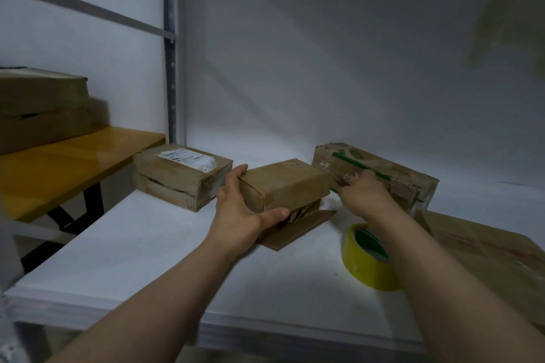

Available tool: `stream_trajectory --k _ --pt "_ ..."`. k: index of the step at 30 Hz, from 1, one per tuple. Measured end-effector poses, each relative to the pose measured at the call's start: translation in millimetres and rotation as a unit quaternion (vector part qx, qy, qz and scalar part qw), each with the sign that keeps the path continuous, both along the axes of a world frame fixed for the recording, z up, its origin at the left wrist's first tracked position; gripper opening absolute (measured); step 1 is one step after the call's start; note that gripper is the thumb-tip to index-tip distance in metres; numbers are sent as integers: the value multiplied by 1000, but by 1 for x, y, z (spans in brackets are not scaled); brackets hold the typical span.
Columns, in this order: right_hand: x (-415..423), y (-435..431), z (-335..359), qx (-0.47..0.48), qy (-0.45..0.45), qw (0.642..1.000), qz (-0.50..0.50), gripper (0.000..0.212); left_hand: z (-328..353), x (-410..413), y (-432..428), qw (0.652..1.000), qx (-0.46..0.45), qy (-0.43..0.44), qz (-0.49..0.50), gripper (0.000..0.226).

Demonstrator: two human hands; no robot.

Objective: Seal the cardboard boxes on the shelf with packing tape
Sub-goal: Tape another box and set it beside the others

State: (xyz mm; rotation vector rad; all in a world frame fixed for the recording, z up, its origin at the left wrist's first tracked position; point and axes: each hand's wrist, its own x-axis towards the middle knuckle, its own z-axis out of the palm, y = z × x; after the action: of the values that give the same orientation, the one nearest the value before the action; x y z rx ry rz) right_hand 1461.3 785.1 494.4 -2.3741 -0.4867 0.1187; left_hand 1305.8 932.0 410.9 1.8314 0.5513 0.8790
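Observation:
A small brown cardboard box [286, 183] lies in the middle of the white shelf [147, 247], one flap open flat at its front. My left hand [239, 206] grips its left end, thumb along the front edge. My right hand [364, 193] reaches past the box's right end, fingers curled at the side of a worn box with green print [383, 174]; what the fingers hold is hidden. A roll of yellow packing tape [368, 259] stands on the shelf under my right forearm. A third box with a white label [180, 174] sits at the left.
A flat cardboard sheet [486, 256] lies at the right. A yellow table [59, 168] with stacked cartons [44, 109] stands left of the shelf, beyond a metal upright [170, 47]. The shelf's back and side walls are white panels.

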Motion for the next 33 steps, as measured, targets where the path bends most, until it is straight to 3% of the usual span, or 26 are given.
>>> stream_trajectory --k 2,5,12,17,19,21,23,25,26,30,33 --pt "7 -3 -2 -155 -43 987 26 14 1 1 0 1000 -8 -10 -2 113" --pt "9 0 -7 -272 -72 959 44 19 3 1 1 999 -34 -33 1 107" --pt "18 9 -12 -248 -114 962 10 17 8 0 -1 995 -64 -74 37 96" --pt "21 13 -20 -325 -98 939 60 25 12 1 2 979 -132 -137 74 84" --pt "19 15 -13 -314 -108 940 76 30 13 2 2 975 -149 -145 74 83" --pt "9 17 -3 -220 -84 967 93 27 12 2 4 971 -169 -153 69 82" --pt "-7 21 2 -15 59 993 96 28 12 3 5 962 -211 -166 58 83" --pt "-26 26 3 179 237 951 91 53 13 4 4 949 -261 -176 28 85" --pt "-31 30 -2 232 278 928 90 63 14 5 3 940 -289 -181 7 86" --pt "-39 46 -29 361 311 874 96 89 14 4 1 909 -367 -180 -75 70" --pt "-46 54 -45 446 324 828 99 96 13 4 0 892 -393 -170 -142 77"
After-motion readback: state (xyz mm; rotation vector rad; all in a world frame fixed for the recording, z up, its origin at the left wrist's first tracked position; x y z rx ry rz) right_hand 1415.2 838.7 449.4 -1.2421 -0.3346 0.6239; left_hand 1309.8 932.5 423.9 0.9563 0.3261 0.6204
